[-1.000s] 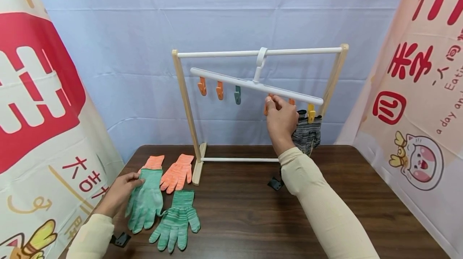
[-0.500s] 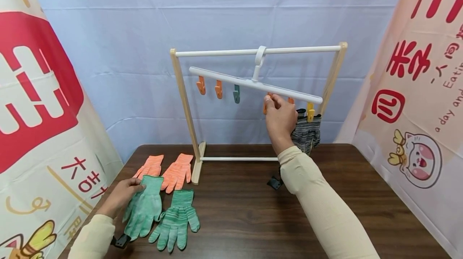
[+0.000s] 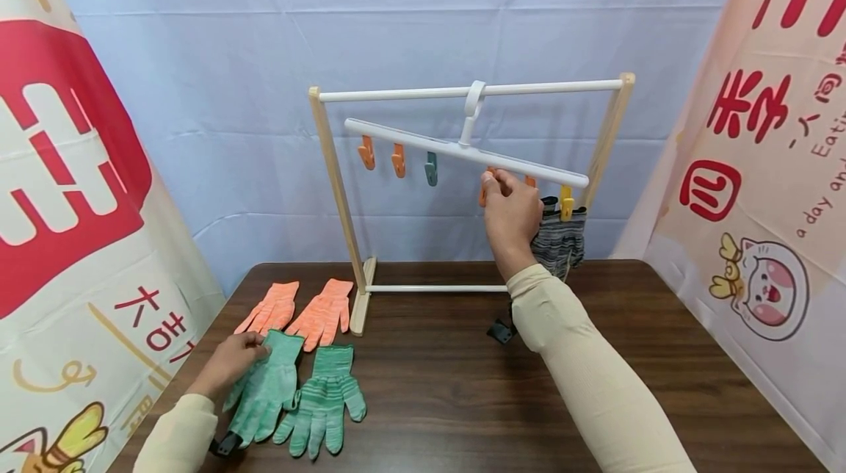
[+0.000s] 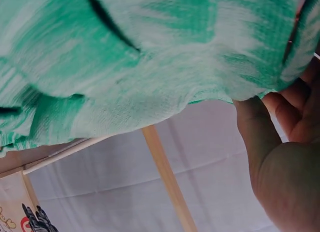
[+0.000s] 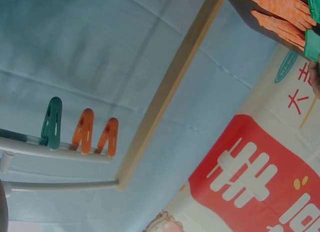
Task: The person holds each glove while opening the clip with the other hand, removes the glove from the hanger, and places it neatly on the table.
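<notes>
head | green glove [image 3: 264,392] under left hand [image 3: 231,363] fingers; cuff pinched

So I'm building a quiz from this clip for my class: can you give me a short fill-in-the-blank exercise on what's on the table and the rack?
1. The left hand grips a glove whose colour is ____.
2. The right hand pinches an orange clip on the white ____ that hangs from the rack.
3. The number of orange gloves lying on the table is ____.
4. A striped grey glove hangs from a clip whose colour is ____.

Missing words: green; hanger; two; yellow
</notes>
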Demonstrator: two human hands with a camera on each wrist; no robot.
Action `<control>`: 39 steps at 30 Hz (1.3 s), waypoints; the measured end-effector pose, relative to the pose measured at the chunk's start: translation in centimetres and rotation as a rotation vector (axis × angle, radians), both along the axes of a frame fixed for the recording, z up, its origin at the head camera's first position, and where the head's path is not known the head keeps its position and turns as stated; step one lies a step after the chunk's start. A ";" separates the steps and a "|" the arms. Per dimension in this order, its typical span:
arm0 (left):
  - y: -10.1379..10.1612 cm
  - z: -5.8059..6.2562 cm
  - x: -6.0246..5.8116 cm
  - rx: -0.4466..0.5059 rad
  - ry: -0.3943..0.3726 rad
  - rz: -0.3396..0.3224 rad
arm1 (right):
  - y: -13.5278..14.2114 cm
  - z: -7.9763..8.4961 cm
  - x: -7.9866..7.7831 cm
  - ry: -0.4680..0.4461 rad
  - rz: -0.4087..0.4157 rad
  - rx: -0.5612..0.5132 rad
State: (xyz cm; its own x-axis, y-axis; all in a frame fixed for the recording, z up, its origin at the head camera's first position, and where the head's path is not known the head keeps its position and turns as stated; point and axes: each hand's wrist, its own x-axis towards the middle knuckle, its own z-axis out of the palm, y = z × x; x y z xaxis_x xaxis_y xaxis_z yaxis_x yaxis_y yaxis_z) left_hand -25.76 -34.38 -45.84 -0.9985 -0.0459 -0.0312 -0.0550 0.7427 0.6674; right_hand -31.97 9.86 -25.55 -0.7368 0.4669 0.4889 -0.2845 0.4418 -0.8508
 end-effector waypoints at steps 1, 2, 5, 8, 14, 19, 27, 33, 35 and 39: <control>0.1 0.0 0.1 -0.003 -0.005 0.000 | 0.0 0.0 0.0 0.000 0.003 -0.001; 0.1 0.0 0.1 -0.009 -0.009 0.000 | 0.0 -0.1 0.0 -0.003 0.005 -0.003; 0.2 -0.1 0.1 -0.031 -0.015 0.004 | 0.0 -0.1 0.0 0.000 0.011 -0.003; 0.0 -0.4 0.2 -0.062 -0.013 0.006 | 0.1 -0.2 0.0 -0.003 0.013 -0.006; -0.3 -0.3 0.5 -0.124 0.013 -0.001 | 0.0 -0.1 0.0 -0.004 0.010 -0.007; -0.5 -0.4 0.6 -0.170 0.021 0.010 | -0.1 -0.1 -0.1 -0.014 0.003 -0.005; -0.7 0.1 0.8 -0.220 0.026 0.028 | -0.2 -0.1 -0.3 -0.029 -0.029 0.031; -0.2 1.9 1.1 -0.256 0.086 0.072 | -0.4 -0.1 -0.4 -0.011 -0.028 0.014; 0.1 2.6 1.1 -0.250 0.124 0.072 | -0.4 0.0 -0.4 0.000 -0.040 0.017; 1.3 4.0 1.0 -0.198 0.187 0.041 | -0.5 0.0 -0.4 0.002 -0.061 0.024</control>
